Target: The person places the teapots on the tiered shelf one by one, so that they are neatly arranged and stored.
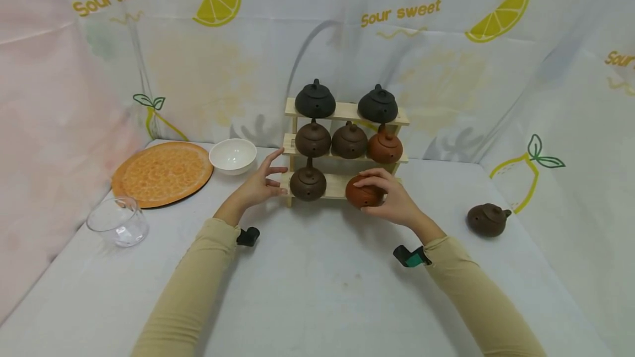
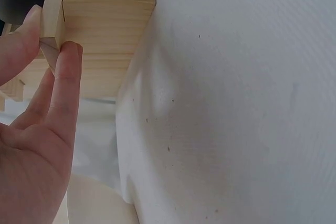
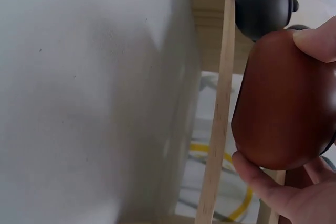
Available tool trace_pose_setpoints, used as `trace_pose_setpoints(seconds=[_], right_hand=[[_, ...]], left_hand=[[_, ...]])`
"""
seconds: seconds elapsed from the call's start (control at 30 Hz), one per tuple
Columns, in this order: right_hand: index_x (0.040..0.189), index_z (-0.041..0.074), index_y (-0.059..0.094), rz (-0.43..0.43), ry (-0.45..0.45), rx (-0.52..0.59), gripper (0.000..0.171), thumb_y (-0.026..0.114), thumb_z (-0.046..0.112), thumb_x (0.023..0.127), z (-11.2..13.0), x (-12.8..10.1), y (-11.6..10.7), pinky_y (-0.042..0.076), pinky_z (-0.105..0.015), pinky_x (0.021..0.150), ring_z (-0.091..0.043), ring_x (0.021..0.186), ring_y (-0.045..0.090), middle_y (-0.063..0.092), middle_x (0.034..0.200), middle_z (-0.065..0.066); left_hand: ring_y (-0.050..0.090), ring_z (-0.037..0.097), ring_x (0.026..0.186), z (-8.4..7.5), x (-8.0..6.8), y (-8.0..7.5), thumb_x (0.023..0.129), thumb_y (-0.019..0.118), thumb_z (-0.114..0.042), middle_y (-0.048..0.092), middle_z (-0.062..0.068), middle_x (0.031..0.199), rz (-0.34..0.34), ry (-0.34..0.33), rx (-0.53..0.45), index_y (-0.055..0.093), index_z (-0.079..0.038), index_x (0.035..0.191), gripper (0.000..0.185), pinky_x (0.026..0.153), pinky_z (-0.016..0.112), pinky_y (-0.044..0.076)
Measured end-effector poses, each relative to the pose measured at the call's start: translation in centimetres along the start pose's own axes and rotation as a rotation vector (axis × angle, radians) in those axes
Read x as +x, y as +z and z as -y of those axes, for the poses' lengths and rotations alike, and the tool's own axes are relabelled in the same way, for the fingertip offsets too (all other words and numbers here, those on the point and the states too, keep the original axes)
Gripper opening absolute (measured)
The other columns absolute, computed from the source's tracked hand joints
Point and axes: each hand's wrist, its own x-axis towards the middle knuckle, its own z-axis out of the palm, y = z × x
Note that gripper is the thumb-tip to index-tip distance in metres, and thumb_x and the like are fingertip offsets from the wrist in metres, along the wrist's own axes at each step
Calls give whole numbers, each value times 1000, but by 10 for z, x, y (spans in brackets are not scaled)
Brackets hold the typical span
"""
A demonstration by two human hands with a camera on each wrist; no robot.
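Note:
A small wooden three-step display rack [image 1: 331, 186] stands against the back cloth with clay teapots on its steps. At its left end my left hand [image 1: 259, 185] pinches the lowest board, the thumb above and fingers [image 2: 67, 85] below in the left wrist view. My right hand [image 1: 394, 203] grips a reddish-brown teapot [image 1: 358, 196] at the right part of the lowest step, fingers over its top and side; its round body [image 3: 283, 103] fills the right wrist view. Beside it, to the left on the same step, sits a dark brown teapot [image 1: 308, 183].
Two black teapots, one a left black teapot [image 1: 315, 100], occupy the top step; three brown ones the middle. Another brown teapot [image 1: 487, 220] lies far right on the table. At left are a round orange mat [image 1: 163, 172], a white bowl [image 1: 233, 157] and a clear glass bowl [image 1: 119, 225].

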Motion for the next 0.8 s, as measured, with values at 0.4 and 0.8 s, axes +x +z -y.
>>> trace_pose_setpoints(seconds=[0.4,0.8], right_hand=[[110,9,66,71,-107,11,43,76,0,70,-6,29,19,42,-42,88,-23,120,42,47,130,-8],[110,5,67,57,-106,40,40,75,-4,71,-8,34,23,38,-49,92,-30,120,38,42,133,-17]], left_hand=[[55,35,96,1,1,-1,82,64,10,39,22,139,9,5,-1,8,-32,149,97,80,38,47],[54,36,95,1,0,-1,82,64,10,39,23,139,12,8,-6,7,-31,149,97,80,39,47]])
